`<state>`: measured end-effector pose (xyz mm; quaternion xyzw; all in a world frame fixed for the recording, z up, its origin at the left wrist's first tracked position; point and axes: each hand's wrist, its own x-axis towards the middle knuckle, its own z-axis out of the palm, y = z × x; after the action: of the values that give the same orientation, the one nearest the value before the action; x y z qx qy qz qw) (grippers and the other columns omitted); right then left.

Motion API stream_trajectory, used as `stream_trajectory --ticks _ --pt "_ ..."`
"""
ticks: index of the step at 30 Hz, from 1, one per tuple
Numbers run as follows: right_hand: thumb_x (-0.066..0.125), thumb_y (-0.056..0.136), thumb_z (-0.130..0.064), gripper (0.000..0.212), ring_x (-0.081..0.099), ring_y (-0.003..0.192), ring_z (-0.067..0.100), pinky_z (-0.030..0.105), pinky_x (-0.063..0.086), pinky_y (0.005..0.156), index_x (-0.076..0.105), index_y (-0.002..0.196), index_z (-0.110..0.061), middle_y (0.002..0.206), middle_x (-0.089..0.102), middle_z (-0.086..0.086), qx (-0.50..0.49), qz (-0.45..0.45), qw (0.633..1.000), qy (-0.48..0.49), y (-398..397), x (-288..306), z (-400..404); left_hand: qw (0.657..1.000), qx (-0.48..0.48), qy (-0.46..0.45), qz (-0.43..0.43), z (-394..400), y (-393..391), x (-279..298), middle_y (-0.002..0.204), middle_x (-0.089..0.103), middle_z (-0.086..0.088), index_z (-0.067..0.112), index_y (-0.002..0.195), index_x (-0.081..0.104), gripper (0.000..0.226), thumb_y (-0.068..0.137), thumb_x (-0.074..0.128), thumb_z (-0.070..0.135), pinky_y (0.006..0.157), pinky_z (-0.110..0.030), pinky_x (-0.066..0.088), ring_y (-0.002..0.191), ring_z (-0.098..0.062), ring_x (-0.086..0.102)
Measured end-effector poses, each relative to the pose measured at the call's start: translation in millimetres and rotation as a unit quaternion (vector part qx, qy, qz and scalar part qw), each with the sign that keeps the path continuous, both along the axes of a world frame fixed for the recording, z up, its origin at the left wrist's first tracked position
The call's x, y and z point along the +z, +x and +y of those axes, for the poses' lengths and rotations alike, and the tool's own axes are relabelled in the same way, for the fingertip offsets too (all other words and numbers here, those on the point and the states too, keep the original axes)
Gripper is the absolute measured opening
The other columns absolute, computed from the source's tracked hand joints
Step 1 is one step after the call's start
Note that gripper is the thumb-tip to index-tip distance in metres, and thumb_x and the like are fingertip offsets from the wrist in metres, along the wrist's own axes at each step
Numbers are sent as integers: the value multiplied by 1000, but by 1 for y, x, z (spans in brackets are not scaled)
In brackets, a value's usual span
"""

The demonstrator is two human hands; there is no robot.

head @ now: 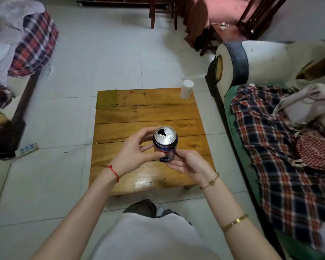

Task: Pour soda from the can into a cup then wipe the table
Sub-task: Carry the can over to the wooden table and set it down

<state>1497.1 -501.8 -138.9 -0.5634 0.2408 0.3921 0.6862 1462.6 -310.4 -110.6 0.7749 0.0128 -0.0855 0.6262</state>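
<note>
Above the low wooden table [148, 113] we hold the can [165, 143] upright between both hands, its mouth open. At far left of the tabletop lies an olive cloth [107, 99]. Our left hand [133, 152] curls round the can's left side, fingers reaching its rim. Our right hand [189, 166] cups the can's lower right, fingers curled under its base. At the table's far right corner stands a white cup [186, 89], well apart.

Glossy varnished wood table [148, 113], shiny metal can [165, 141], matt olive cloth [107, 99].
</note>
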Motion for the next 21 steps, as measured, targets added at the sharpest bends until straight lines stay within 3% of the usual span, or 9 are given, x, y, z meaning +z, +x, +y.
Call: stream_trajectory --ticks 7,13,19,21 --pt "40 103 -13 31 70 102 29 42 54 96 57 123 4 110 71 22 -12 3 1000 -9 43 -16 15 999 -31 15 4 18 50 -12 127 64 10 22 128 60 66 70 87 9 98 -29 53 121 -2 57" --pt "42 102 -12 29 70 103 26 40 53 97 58 120 3 105 73 19 -39 -9 999 -13 82 -36 22 999 38 5 10 14 88 -35 122 65 12 20 125 61 63 68 87 14 92 -24 55 115 3 58" --pt "38 102 -5 31 68 89 10 15 56 71 57 126 -2 107 70 10 -17 -81 993 -85 119 -81 20 992 124 -2 6 -8 120 -77 119 66 9 24 122 62 63 66 88 12 91 -26 56 116 -3 59" --pt "40 102 -4 30 65 88 7 13 54 69 56 127 -1 110 68 11 20 -119 984 -130 130 -103 18 989 146 2 10 -16 129 -95 119 66 10 24 124 63 65 66 89 14 91 -23 55 116 -3 59"
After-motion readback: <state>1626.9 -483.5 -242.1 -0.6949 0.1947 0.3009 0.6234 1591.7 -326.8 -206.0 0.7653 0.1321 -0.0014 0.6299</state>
